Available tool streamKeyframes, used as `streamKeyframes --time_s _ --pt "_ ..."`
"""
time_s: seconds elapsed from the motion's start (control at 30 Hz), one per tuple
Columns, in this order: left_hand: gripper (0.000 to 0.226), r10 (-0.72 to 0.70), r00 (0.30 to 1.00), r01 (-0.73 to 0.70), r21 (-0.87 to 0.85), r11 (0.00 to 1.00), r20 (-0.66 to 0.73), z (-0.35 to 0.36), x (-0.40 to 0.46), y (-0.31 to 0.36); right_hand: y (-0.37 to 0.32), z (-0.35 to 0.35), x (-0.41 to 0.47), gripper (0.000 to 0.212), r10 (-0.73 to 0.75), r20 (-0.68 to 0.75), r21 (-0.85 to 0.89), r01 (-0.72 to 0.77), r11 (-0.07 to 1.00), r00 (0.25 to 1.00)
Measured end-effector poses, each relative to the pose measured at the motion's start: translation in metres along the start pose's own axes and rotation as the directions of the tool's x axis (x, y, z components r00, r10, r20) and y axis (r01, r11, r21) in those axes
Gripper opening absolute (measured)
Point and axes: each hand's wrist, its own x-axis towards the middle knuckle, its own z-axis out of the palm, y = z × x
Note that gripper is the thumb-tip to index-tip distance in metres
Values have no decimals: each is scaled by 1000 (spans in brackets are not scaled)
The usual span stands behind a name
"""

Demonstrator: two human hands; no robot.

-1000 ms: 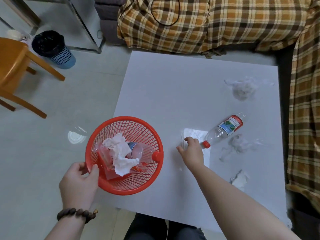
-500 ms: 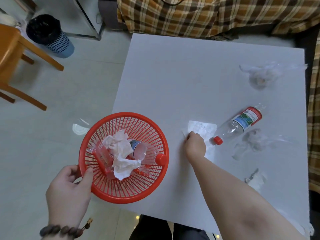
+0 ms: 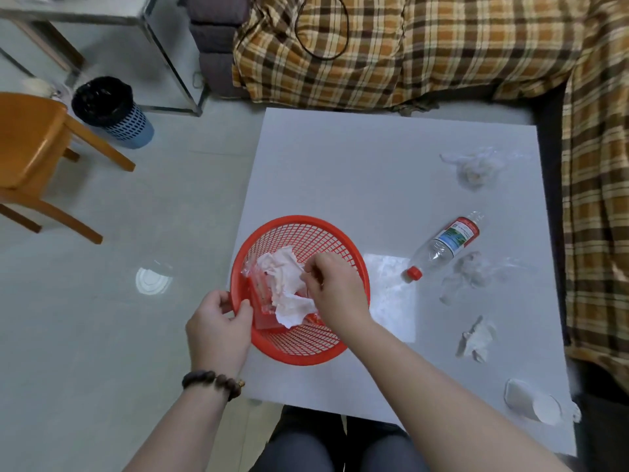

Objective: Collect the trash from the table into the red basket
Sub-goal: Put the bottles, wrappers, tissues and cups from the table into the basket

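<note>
Red plastic mesh, that round basket [image 3: 306, 233] sits over the table's left edge, and the left hand [image 3: 218, 330] grips its near-left rim, thumb inside, fingers outside. The right hand [image 3: 335, 289] is over the basket's mouth, fingertips pinched together; a small pale scrap seems caught in them, though I cannot tell for sure. Inside the basket lie crumpled white tissues [image 3: 286, 287] and some clear plastic wrapping. On the square white table [image 3: 340, 165], a flat white paper sheet [image 3: 391, 294] lies just beside the basket's right rim. A clear plastic bottle with red cap and red label [image 3: 442, 248] lies on its side toward the right edge, a crumpled clear wrapper [image 3: 473, 275] just beside it. Another crumpled clear bag [image 3: 474, 166] sits by the far-right corner. A torn white scrap [image 3: 476, 338] lies near the right edge, and a white paper cup [image 3: 531, 400] lies tipped at the near-right corner.
</note>
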Motion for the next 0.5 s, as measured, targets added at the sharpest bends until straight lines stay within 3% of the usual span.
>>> streamKeyframes --time_s 0.13,0.27,0.5 --pt "5 43 998 -42 -19 999 42 -1 -6 9 -11 7 -5 11 25 16 -158 -22 987 1000" --pt "10 70 991 -68 -18 997 115 2 -6 11 -4 -8 -23 23 68 -30 -144 -71 987 997" --pt "6 105 970 -116 35 993 220 28 -24 16 43 -72 -93 19 146 -290 -81 -176 981 946"
